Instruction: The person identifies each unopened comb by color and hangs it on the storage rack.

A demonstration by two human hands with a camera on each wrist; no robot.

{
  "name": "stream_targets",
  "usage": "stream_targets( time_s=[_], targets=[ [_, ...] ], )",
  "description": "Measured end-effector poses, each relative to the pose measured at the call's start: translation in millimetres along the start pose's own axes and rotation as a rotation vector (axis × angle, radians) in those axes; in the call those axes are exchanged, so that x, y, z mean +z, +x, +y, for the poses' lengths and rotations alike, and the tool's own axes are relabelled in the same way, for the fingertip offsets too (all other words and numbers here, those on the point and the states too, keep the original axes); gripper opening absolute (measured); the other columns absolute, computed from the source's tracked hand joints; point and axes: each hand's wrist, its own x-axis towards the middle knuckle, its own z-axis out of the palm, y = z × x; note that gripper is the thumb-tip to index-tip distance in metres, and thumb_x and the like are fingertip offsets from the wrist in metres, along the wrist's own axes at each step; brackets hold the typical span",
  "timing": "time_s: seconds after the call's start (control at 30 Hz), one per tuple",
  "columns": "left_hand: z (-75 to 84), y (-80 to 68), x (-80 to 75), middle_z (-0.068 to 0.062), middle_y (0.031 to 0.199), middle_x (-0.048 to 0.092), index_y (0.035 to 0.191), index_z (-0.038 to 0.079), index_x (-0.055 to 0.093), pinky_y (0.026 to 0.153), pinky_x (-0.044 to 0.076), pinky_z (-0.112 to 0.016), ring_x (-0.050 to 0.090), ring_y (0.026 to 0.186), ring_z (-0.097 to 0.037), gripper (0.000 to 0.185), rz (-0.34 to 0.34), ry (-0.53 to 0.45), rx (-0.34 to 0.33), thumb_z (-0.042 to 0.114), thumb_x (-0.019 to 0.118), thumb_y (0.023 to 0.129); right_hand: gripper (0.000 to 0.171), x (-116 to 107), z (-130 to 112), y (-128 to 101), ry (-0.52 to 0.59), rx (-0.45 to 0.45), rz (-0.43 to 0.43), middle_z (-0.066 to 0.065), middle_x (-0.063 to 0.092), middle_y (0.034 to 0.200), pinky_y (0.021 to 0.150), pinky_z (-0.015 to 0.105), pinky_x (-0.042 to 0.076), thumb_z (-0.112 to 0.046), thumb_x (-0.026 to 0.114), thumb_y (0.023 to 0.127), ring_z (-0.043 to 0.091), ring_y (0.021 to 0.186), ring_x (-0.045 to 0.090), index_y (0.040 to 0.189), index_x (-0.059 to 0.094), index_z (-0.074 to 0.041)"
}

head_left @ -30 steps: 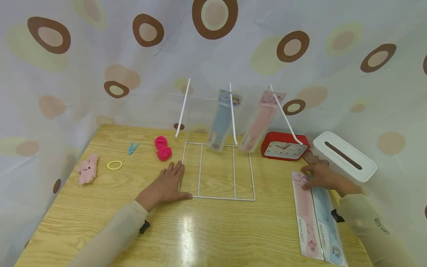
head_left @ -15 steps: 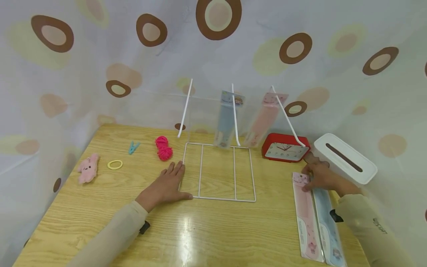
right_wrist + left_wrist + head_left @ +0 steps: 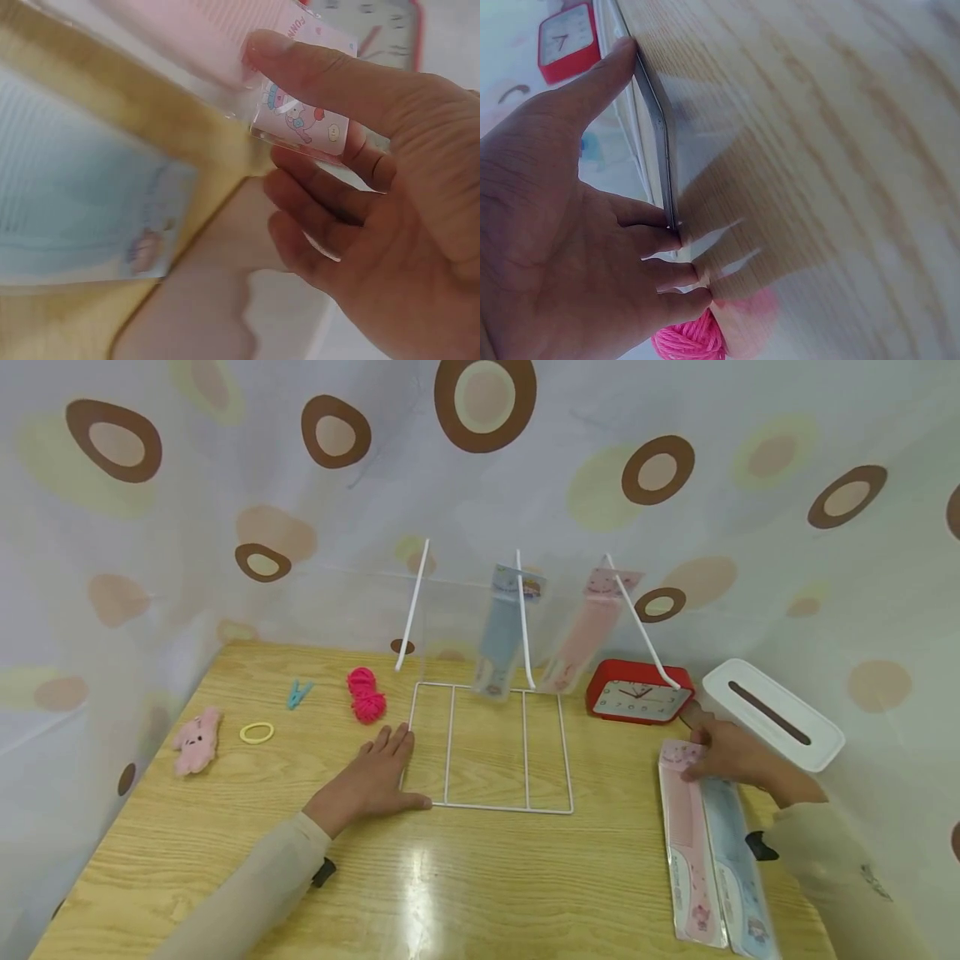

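Far left on the bench (image 3: 510, 877) lie a pink plush toy (image 3: 197, 742), a yellow ring (image 3: 257, 732), a blue clip (image 3: 297, 694) and a bundle of pink yarn (image 3: 366, 695). The left hand (image 3: 371, 777) has a wide grip, its spread fingers touching the front-left part of a white wire rack (image 3: 502, 807). A blue hanging packet (image 3: 501, 631) and a pink hanging packet (image 3: 588, 631) slant down from the rack's prongs. A red clock (image 3: 637, 692) stands to the right.

Next comes the pink comb packet (image 3: 693, 852), its long axis running front to back, printed header pointing away from the person and slightly leftward. Its clear sleeve contains a pink comb (image 3: 199, 34). The grip of the right hand (image 3: 738, 760) is narrow, thumb over the header end, fingers beneath; the rest extends toward the person. Just right, nearly parallel, lies the blue comb packet (image 3: 735, 868), then a slotted white box (image 3: 780, 700).
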Motion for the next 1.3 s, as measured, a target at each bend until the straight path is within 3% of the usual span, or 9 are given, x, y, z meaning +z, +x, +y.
stream_targets(
  time_s=[0.17, 0.3, 0.47, 0.57, 0.73, 1.03, 1.13, 1.3],
  targets=[
    [0.3, -1.5, -0.6, -0.023, 0.165, 0.009, 0.157, -0.006, 0.017, 0.118, 0.015, -0.06, 0.006, 0.151, -0.045, 0.108, -0.005, -0.002, -0.004, 0.059, 0.068, 0.088, 0.054, -15, -15, -19, 0.099, -0.104, 0.064, 0.013, 0.058, 0.096, 0.067, 0.031, 0.049, -0.025, 0.089, 0.075, 0.024, 0.084, 0.057, 0.103, 0.052, 0.002],
    [-0.1, -1.4, 0.2, -0.023, 0.165, 0.009, 0.157, -0.006, 0.017, 0.118, 0.015, -0.06, 0.006, 0.151, -0.045, 0.108, -0.003, -0.006, -0.008, 0.059, 0.068, 0.088, 0.042, -26, -28, -35, 0.154, -0.17, 0.118, 0.015, 0.065, 0.104, 0.07, 0.026, 0.051, -0.02, 0.081, 0.085, 0.023, 0.09, 0.062, 0.109, 0.053, 0.001],
    [-1.2, -0.3, 1.6, -0.022, 0.165, 0.008, 0.157, -0.006, 0.017, 0.118, 0.015, -0.061, 0.005, 0.151, -0.044, 0.108, -0.001, -0.001, -0.012, 0.06, 0.067, 0.087, 0.025, -34, -45, -56, 0.22, -0.248, 0.248, 0.01, 0.073, 0.096, 0.07, 0.016, 0.048, -0.009, 0.07, 0.094, 0.008, 0.081, 0.065, 0.114, 0.057, -0.001],
    [-1.1, 0.1, 2.0, -0.021, 0.165, 0.007, 0.157, -0.005, 0.016, 0.119, 0.015, -0.06, 0.005, 0.151, -0.044, 0.109, -0.002, 0.0, -0.012, 0.061, 0.067, 0.087, 0.021, -36, -53, -68, 0.333, -0.312, 0.331, 0.001, 0.074, 0.091, 0.069, 0.012, 0.049, -0.001, 0.067, 0.094, 0.003, 0.076, 0.065, 0.112, 0.058, 0.001],
    [0.0, 0.2, 1.5, -0.021, 0.165, 0.007, 0.157, -0.005, 0.017, 0.118, 0.015, -0.061, 0.005, 0.151, -0.044, 0.109, 0.001, -0.01, -0.007, 0.061, 0.067, 0.087, 0.02, -38, -71, -85, 0.457, -0.393, 0.418, -0.008, 0.072, 0.084, 0.067, 0.012, 0.051, 0.008, 0.065, 0.092, 0.005, 0.071, 0.065, 0.109, 0.06, -0.001],
    [0.9, 0.8, 2.3, -0.021, 0.165, 0.008, 0.157, -0.005, 0.017, 0.118, 0.015, -0.06, 0.006, 0.151, -0.044, 0.109, 0.006, -0.008, -0.004, 0.061, 0.068, 0.087, 0.028, -49, -116, -116, 0.609, -0.645, 0.499, -0.001, 0.071, 0.09, 0.067, 0.013, 0.053, 0.026, 0.061, 0.083, 0.005, 0.075, 0.067, 0.105, 0.06, 0.009],
    [1.8, 0.6, 1.9, -0.022, 0.165, 0.008, 0.157, -0.005, 0.017, 0.118, 0.015, -0.06, 0.005, 0.151, -0.044, 0.109, 0.003, -0.009, -0.005, 0.061, 0.068, 0.087, 0.03, -54, -128, -122, 0.612, -0.723, 0.531, 0.002, 0.072, 0.093, 0.07, 0.012, 0.053, 0.028, 0.062, 0.08, 0.007, 0.076, 0.069, 0.106, 0.059, 0.012],
    [2.9, -0.7, 0.2, -0.022, 0.165, 0.01, 0.157, -0.005, 0.017, 0.118, 0.016, -0.06, 0.006, 0.151, -0.045, 0.11, 0.003, -0.008, -0.008, 0.061, 0.068, 0.086, 0.029, -62, -146, -126, 0.537, -0.753, 0.597, 0.001, 0.073, 0.095, 0.074, 0.012, 0.053, 0.025, 0.065, 0.081, 0.007, 0.077, 0.07, 0.106, 0.059, 0.014]
  ],
)
